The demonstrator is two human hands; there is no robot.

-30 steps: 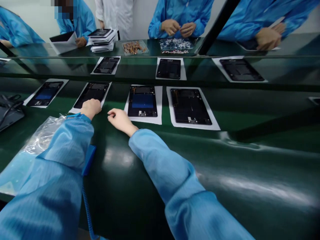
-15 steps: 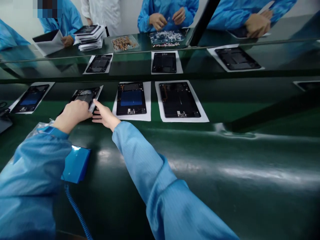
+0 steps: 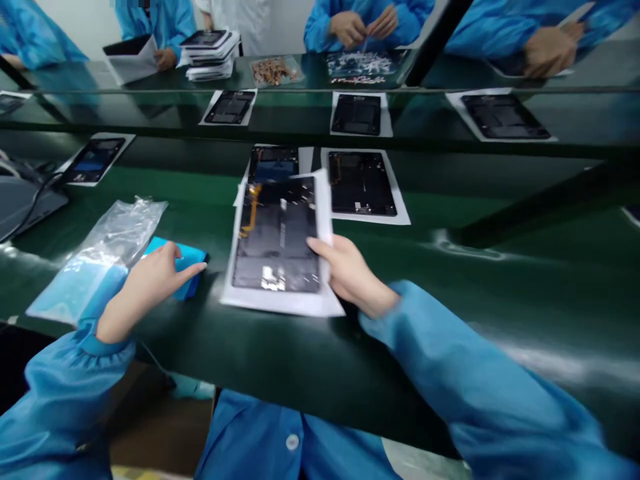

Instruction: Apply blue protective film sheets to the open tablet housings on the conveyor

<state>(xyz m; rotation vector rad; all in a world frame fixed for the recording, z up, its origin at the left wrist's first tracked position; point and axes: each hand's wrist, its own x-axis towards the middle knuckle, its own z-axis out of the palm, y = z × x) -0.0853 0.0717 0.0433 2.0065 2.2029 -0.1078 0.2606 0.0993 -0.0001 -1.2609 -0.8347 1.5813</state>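
My right hand (image 3: 350, 270) grips the right edge of a black tablet housing (image 3: 277, 240) on a white sheet (image 3: 324, 207), thumb on top, fingers beneath. The housing is held over the bench, tilted toward me, and overlaps another housing with a blue area (image 3: 273, 165) behind it. My left hand (image 3: 153, 273) is over a bright blue block (image 3: 187, 257), thumb stretched out and fingers curled, with a gap between them. Whether it touches the block cannot be told. Left of it lies a clear plastic bag (image 3: 120, 233) with light blue contents.
Another black housing (image 3: 363, 183) lies behind on the right, one (image 3: 97, 160) at the left. Three more lie on the raised strip beyond. Co-workers' hands (image 3: 367, 28) work across the bench. A dark grey device with cables (image 3: 35, 200) stands at the left edge.
The housing and sheet have come off the back row, toward me and right, in my right hand. My left hand has moved away from them, down to the blue block. The view has shifted.
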